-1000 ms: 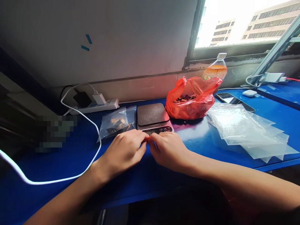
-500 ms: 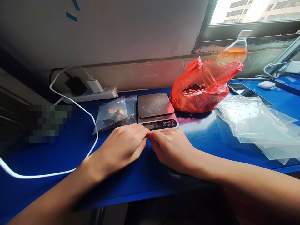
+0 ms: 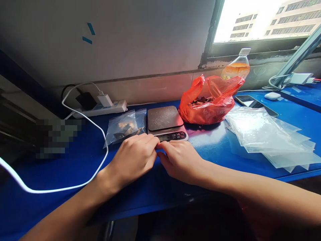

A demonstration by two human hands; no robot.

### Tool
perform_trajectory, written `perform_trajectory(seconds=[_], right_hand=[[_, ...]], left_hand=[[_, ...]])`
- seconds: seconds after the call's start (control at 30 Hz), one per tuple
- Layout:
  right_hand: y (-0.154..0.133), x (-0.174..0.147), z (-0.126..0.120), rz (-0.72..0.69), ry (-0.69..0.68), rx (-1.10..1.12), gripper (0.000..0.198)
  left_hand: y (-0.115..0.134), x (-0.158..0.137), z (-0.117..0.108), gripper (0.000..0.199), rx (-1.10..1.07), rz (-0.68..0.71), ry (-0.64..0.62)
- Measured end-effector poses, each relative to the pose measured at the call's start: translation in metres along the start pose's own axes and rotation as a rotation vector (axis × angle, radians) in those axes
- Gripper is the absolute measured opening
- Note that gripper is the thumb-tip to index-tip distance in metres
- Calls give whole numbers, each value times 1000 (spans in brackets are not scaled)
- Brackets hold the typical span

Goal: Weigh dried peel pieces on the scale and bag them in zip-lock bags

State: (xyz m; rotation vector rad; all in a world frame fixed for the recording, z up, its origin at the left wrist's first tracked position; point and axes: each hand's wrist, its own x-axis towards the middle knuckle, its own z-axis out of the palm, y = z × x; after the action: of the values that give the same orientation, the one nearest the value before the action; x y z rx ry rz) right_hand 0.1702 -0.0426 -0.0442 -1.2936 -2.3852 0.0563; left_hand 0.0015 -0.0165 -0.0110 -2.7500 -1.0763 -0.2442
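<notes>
My left hand (image 3: 137, 156) and my right hand (image 3: 182, 162) meet at the fingertips just before the kitchen scale (image 3: 165, 118). Both have their fingers curled and closed; whatever may be pinched between them is hidden. The scale's dark plate carries only pale specks, and its display appears to read zero. Left of it lie clear zip bags (image 3: 122, 125) with brown and tan pieces inside. A red plastic bag (image 3: 208, 108) stands open to the right of the scale, with dark dried pieces showing in its mouth.
Flat clear zip bags (image 3: 260, 134) lie fanned out on the right of the blue table (image 3: 210, 150). Behind them are a phone (image 3: 255, 104) and a white earphone case (image 3: 272, 96). A drink bottle (image 3: 237, 68) stands behind the red bag. A white cable (image 3: 106, 147) runs from the power strip (image 3: 117, 106) across the left.
The head view has tilted up and turned a little to the right. My hands stay together in front of the scale, with the fingers closed as before.
</notes>
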Motion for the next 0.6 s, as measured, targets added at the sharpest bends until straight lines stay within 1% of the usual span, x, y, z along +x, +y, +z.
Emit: perform_trajectory(seconds=[0.07, 0.17, 0.2, 0.27, 0.37, 0.43, 0.47, 0.53, 0.6], right_hand=[[0, -1, 1, -4, 7, 12, 25], [-2, -2, 3, -20, 52, 33, 22], [-2, -2, 3, -19, 82, 53, 21], [2, 0, -4, -8, 175, 119, 18], [20, 8, -31, 3, 342, 193, 12], [44, 14, -59, 19, 456, 148, 14], [59, 18, -73, 62, 505, 111, 15], [90, 26, -99, 202, 513, 40, 15], [119, 36, -115, 301, 407, -63, 15]], left_hand=[[-3, -1, -2, 19, -6, 35, 12], [-9, -4, -7, 30, -17, 119, 39], [-11, -4, -9, 34, -36, 137, 61], [-17, -4, -12, 37, -105, 130, 112], [-26, -2, -13, 32, -179, 17, 134], [-33, 1, -12, 30, -185, -67, 138], [-35, 2, -11, 29, -183, -97, 143], [-40, 3, -10, 25, -186, -134, 150], [-42, 4, -9, 22, -183, -150, 137]])
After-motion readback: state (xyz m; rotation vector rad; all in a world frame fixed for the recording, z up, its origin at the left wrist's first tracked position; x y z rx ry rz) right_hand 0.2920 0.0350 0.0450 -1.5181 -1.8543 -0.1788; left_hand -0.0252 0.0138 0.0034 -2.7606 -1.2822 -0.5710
